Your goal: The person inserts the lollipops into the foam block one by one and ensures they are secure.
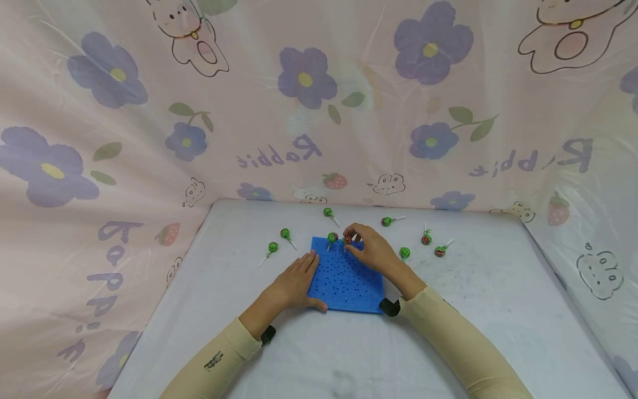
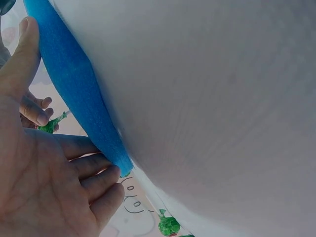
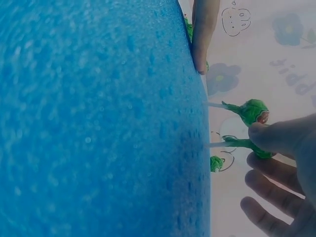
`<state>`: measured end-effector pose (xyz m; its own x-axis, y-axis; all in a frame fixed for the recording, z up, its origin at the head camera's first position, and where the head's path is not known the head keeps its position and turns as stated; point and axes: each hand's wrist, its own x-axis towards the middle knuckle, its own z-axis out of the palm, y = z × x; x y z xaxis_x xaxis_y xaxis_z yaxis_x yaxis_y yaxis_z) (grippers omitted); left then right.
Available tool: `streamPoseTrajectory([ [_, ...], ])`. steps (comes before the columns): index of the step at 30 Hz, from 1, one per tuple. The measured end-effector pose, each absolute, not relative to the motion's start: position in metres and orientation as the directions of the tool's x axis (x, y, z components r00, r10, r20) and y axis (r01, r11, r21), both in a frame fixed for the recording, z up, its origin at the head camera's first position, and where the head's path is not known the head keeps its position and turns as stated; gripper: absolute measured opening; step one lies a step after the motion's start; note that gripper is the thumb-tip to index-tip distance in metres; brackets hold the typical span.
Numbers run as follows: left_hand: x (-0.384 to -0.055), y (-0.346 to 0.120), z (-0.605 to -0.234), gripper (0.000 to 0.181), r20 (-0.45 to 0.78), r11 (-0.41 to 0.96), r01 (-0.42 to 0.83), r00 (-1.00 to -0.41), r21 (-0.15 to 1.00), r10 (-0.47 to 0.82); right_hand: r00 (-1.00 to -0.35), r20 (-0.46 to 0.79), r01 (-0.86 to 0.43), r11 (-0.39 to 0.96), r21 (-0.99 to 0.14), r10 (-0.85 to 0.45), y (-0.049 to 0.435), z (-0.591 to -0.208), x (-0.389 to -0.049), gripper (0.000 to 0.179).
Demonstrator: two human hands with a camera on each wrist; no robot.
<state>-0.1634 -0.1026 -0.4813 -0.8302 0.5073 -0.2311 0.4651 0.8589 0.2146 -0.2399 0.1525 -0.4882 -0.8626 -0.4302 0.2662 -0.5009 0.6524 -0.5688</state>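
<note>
A blue foam block (image 1: 344, 282) with many small holes lies flat on the white table. My left hand (image 1: 294, 282) rests along its left side, fingers straight, thumb at the front edge. Over the far part of the foam, my right hand (image 1: 371, 249) pinches a green-and-red wrapped lollipop (image 1: 347, 240) between thumb and forefinger. Its white stick points down and meets the foam in the right wrist view; how deep it goes is hidden. Just left of it, another lollipop (image 1: 332, 238) stands upright in the foam, apart from my fingers.
Several loose lollipops lie around the foam: some on the left, such as one lollipop (image 1: 272, 246), one behind (image 1: 327, 212), others on the right (image 1: 440, 251). A patterned curtain (image 1: 349, 111) hangs behind the table (image 1: 473, 321).
</note>
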Motion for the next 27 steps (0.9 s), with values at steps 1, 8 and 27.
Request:
streamPoseTrajectory([
  [1, -0.1634, -0.1026, -0.4815, 0.129, -0.23, 0.859, 0.465, -0.831, 0.215, 0.507, -0.862, 0.266, -0.501, 0.653, -0.568, -0.431, 0.1525, -0.4882, -0.2399, 0.032],
  [8, -0.1638, -0.1029, -0.4839, 0.13, -0.232, 0.861, 0.466, -0.832, 0.205, 0.505, -0.869, 0.259, -0.491, 0.662, -0.566, -0.423, 0.1545, -0.4889, -0.2396, 0.035],
  [27, -0.1634, -0.1033, -0.4819, 0.13, -0.234, 0.859, 0.462, -0.83, 0.222, 0.507, -0.872, 0.27, -0.487, 0.664, -0.567, -0.409, 0.162, -0.4882, -0.2354, 0.041],
])
